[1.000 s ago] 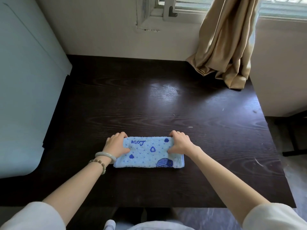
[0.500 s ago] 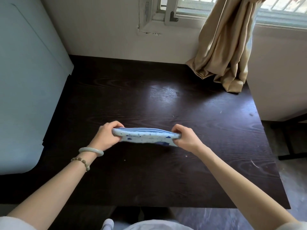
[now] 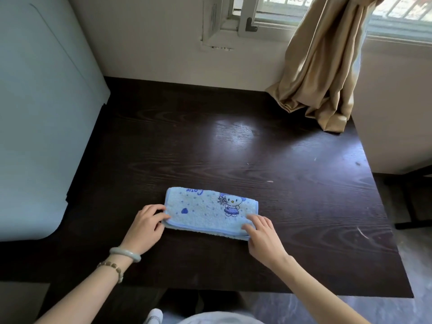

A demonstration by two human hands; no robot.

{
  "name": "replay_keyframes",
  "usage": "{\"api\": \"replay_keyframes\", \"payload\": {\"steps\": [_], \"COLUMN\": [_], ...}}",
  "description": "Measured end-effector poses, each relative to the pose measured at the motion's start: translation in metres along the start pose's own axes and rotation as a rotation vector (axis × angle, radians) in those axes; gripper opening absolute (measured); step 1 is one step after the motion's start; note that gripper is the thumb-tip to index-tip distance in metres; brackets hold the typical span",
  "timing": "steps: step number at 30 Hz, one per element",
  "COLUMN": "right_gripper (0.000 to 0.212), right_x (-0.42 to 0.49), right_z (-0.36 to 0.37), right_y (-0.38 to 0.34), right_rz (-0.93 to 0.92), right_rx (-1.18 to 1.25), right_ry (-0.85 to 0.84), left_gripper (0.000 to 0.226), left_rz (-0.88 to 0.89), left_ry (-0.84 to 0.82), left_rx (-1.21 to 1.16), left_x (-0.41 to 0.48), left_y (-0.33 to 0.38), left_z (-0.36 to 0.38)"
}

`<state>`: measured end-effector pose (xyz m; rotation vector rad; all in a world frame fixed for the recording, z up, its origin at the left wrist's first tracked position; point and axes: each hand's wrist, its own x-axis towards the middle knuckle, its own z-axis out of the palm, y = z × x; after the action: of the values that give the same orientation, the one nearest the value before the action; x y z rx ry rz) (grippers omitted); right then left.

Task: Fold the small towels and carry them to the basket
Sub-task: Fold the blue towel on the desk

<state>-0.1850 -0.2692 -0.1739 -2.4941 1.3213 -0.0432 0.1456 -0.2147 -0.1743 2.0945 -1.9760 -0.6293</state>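
A small light-blue towel (image 3: 205, 210) with a cartoon cat and blue hearts lies folded into a long strip on the dark wooden table (image 3: 233, 146). My left hand (image 3: 147, 222) pinches the strip's near left corner. My right hand (image 3: 261, 232) pinches the near right corner, fingers resting on the top layer. Both hands sit at the towel's front edge. No basket is in view.
A pale blue-white appliance (image 3: 39, 118) stands along the table's left side. A tan curtain (image 3: 327, 61) hangs onto the table's far right corner under a window. A white wall block (image 3: 395, 108) borders the right edge.
The towel was lifted off the table by both ends, turned over and laid back down; the cat print now faces up. My hands moved from its far corners to the near corners.
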Motion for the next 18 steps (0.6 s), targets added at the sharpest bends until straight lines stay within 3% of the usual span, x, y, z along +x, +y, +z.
{"api": "replay_keyframes", "payload": {"steps": [4, 8, 12, 15, 18], "right_gripper": [0.043, 0.056, 0.062, 0.063, 0.073], "right_x": [0.051, 0.088, 0.070, 0.041, 0.018], "right_z": [-0.001, 0.017, 0.039, 0.034, 0.023], "right_y": [-0.049, -0.081, -0.049, -0.008, 0.021], "right_rz": [0.004, 0.020, 0.131, 0.245, 0.332], "right_rx": [0.054, -0.054, -0.151, -0.182, -0.150], "right_ry": [0.071, -0.065, -0.149, -0.196, -0.216], "left_gripper": [0.038, 0.062, 0.067, 0.068, 0.074], "left_rz": [0.030, 0.073, 0.081, 0.034, 0.023], "left_ry": [0.040, -0.209, -0.389, -0.392, -0.265], "left_rx": [0.061, 0.361, 0.465, 0.456, 0.292], "left_x": [0.026, 0.044, 0.036, 0.027, 0.022], "left_y": [0.025, 0.046, 0.030, 0.006, 0.001], "left_z": [-0.003, 0.010, 0.023, 0.019, 0.015]}}
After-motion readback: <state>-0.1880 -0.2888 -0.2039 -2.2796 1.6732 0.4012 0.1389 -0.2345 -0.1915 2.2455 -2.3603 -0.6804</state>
